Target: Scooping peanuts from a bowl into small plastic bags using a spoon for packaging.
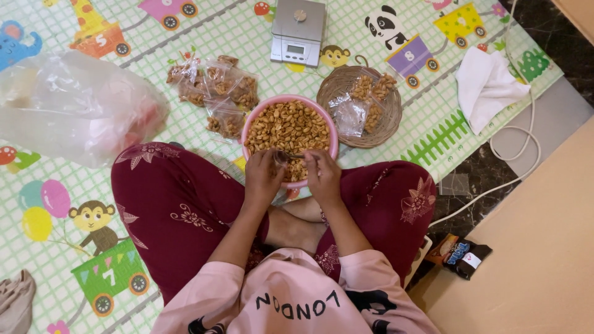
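Note:
A pink bowl [333, 133] full of peanuts sits on the mat between my knees. My left hand [262, 179] holds a small clear plastic bag [280, 158] at the bowl's near rim. My right hand [323, 174] is beside it, gripping a spoon whose end reaches toward the bag's mouth. Both hands hover over the near edge of the bowl. The bag's contents are hard to see.
Several filled small bags of peanuts [218, 93] lie left of the bowl. A woven tray [388, 120] with more bags sits to the right. A digital scale [298, 32], a large clear plastic bag [74, 108], a white cloth [489, 86] and a white cable [523, 148] surround them.

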